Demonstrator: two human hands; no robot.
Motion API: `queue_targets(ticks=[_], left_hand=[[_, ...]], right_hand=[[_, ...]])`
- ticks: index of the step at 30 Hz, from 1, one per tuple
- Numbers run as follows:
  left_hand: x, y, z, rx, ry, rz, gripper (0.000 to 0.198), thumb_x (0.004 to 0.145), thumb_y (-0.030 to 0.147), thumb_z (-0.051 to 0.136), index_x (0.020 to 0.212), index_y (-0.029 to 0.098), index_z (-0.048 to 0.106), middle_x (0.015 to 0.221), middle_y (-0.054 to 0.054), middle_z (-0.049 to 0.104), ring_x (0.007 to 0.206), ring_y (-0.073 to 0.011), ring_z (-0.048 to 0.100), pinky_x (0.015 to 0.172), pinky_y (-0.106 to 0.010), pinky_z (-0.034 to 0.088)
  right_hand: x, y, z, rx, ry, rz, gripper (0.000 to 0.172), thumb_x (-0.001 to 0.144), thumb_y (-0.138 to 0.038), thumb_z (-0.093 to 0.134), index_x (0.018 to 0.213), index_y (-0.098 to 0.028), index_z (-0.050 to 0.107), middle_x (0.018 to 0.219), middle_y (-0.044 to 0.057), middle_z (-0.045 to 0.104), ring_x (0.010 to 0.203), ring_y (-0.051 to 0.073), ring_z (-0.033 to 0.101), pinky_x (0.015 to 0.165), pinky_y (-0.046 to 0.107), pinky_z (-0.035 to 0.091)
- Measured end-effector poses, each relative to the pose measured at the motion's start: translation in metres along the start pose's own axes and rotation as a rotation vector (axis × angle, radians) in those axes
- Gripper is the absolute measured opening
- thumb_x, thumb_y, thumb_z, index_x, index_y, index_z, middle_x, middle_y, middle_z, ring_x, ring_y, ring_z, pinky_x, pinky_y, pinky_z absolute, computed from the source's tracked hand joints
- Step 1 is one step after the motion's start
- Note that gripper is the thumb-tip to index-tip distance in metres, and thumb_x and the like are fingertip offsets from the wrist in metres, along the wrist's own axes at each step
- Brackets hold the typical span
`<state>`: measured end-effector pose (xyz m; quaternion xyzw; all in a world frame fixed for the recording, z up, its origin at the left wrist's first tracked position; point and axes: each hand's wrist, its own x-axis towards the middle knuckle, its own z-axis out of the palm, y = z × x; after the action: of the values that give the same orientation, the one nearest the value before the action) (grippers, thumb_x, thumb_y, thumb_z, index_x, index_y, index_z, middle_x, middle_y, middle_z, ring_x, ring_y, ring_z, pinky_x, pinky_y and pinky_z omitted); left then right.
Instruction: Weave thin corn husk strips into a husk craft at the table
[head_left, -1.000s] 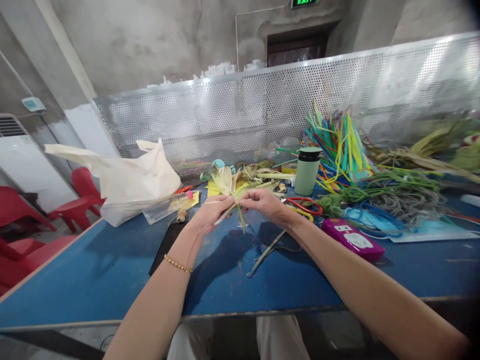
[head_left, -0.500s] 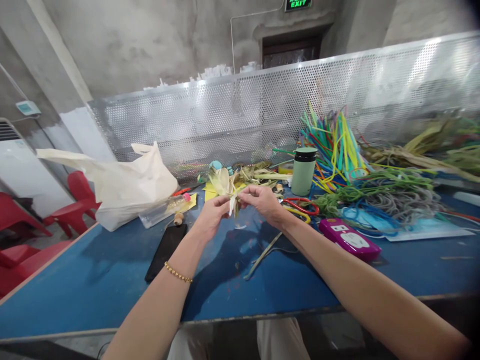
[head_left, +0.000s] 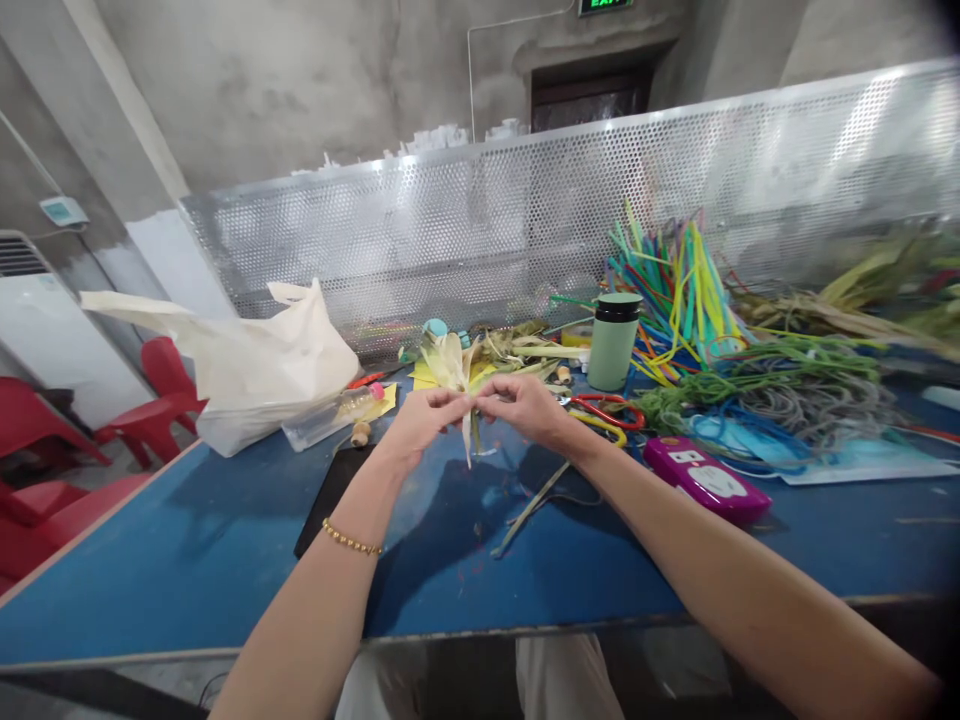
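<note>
Pale dried husk leaves, shaped like a flower, stand up above my fingertips, and narrow ends hang down below them. My left hand pinches the bundle from the left, a gold bead bracelet on its wrist. From the right, my right hand pinches the same spot, thumb and forefinger together. The fingertips of both hands meet at the base of the leaves. Under them lies the blue table, with a dry strip on it.
A white bag, a clear bottle and a black phone lie left. At right are a green cup, red-handled scissors, a purple box, cords and colourful strips. Behind runs a perforated metal screen.
My left hand has turned, and its fingertips now meet those of my right hand at the base of the leaves. The view has shifted slightly.
</note>
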<state>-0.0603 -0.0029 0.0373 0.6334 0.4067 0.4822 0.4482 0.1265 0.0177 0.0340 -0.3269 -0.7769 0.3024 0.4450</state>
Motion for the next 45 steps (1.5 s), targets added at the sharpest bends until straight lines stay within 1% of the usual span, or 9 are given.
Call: queue_targets(ticks=[3, 7, 11, 13, 18, 24, 32, 40, 45], left_hand=[[-0.001, -0.003, 0.004, 0.073, 0.018, 0.024, 0.034, 0.059, 0.040, 0.082, 0.068, 0.011, 0.067, 0.058, 0.000, 0.056, 0.056, -0.0095, 0.045, 0.057, -0.025, 0.035], [0.000, -0.007, 0.004, 0.058, -0.013, 0.010, 0.031, 0.061, 0.038, 0.079, 0.066, 0.013, 0.063, 0.056, 0.001, 0.053, 0.053, -0.0096, 0.045, 0.054, -0.025, 0.034], [-0.001, -0.006, 0.006, -0.003, -0.024, -0.004, 0.029, 0.061, 0.037, 0.078, 0.069, 0.013, 0.061, 0.056, 0.004, 0.047, 0.049, -0.0062, 0.034, 0.049, -0.024, 0.023], [-0.001, -0.005, 0.006, -0.004, -0.038, -0.023, 0.031, 0.063, 0.039, 0.077, 0.066, 0.013, 0.060, 0.055, 0.005, 0.043, 0.048, -0.0053, 0.029, 0.048, -0.024, 0.019], [0.001, -0.008, 0.005, 0.036, -0.024, -0.048, 0.036, 0.061, 0.044, 0.077, 0.060, 0.014, 0.058, 0.048, 0.006, 0.037, 0.046, -0.0054, 0.028, 0.048, -0.025, 0.017], [0.000, -0.006, 0.004, -0.062, -0.045, -0.080, 0.037, 0.057, 0.042, 0.080, 0.057, 0.014, 0.056, 0.046, 0.006, 0.038, 0.045, -0.0051, 0.028, 0.049, -0.025, 0.017], [-0.002, -0.003, 0.004, -0.121, -0.060, -0.114, 0.033, 0.054, 0.036, 0.081, 0.059, 0.013, 0.058, 0.053, 0.004, 0.043, 0.050, -0.0056, 0.032, 0.052, -0.025, 0.022], [-0.002, 0.000, 0.002, -0.132, -0.080, -0.111, 0.028, 0.055, 0.032, 0.080, 0.058, 0.013, 0.059, 0.055, 0.004, 0.045, 0.052, -0.0067, 0.034, 0.053, -0.025, 0.023], [-0.003, -0.003, 0.003, -0.085, -0.091, -0.114, 0.024, 0.056, 0.030, 0.077, 0.059, 0.013, 0.059, 0.053, 0.004, 0.043, 0.050, -0.0062, 0.031, 0.052, -0.025, 0.019]], right_hand=[[0.000, 0.000, 0.001, -0.076, -0.031, -0.001, 0.018, 0.078, -0.031, 0.063, 0.072, -0.014, 0.068, 0.062, 0.001, 0.064, 0.058, 0.012, 0.056, 0.055, 0.023, 0.041], [0.000, 0.003, 0.001, -0.124, -0.065, 0.005, 0.015, 0.077, -0.022, 0.057, 0.070, -0.014, 0.068, 0.062, 0.001, 0.065, 0.058, 0.012, 0.056, 0.056, 0.023, 0.040], [0.000, 0.005, 0.001, -0.149, -0.035, 0.048, 0.014, 0.076, -0.024, 0.058, 0.072, -0.014, 0.068, 0.058, 0.000, 0.064, 0.052, 0.011, 0.053, 0.050, 0.022, 0.036], [0.000, 0.005, 0.002, -0.139, -0.028, 0.045, 0.015, 0.077, -0.026, 0.059, 0.073, -0.014, 0.068, 0.058, 0.001, 0.064, 0.052, 0.011, 0.053, 0.050, 0.022, 0.037], [-0.001, 0.002, 0.006, -0.019, -0.043, 0.090, 0.014, 0.076, -0.027, 0.063, 0.069, -0.015, 0.065, 0.056, 0.001, 0.065, 0.052, 0.012, 0.058, 0.050, 0.022, 0.043], [-0.001, 0.002, 0.013, 0.222, -0.036, 0.184, 0.017, 0.071, -0.030, 0.070, 0.066, -0.015, 0.063, 0.064, 0.004, 0.070, 0.056, 0.015, 0.067, 0.056, 0.025, 0.053], [-0.002, 0.003, 0.014, 0.332, -0.018, 0.217, 0.019, 0.066, -0.030, 0.075, 0.065, -0.015, 0.064, 0.062, 0.004, 0.070, 0.057, 0.016, 0.068, 0.060, 0.029, 0.057], [-0.003, 0.004, 0.013, 0.320, -0.036, 0.213, 0.017, 0.069, -0.029, 0.072, 0.065, -0.016, 0.062, 0.062, 0.003, 0.069, 0.058, 0.017, 0.069, 0.060, 0.028, 0.055], [-0.004, -0.004, 0.005, 0.144, -0.080, 0.201, 0.011, 0.074, -0.023, 0.064, 0.066, -0.016, 0.063, 0.065, 0.003, 0.070, 0.063, 0.016, 0.068, 0.063, 0.026, 0.053]])
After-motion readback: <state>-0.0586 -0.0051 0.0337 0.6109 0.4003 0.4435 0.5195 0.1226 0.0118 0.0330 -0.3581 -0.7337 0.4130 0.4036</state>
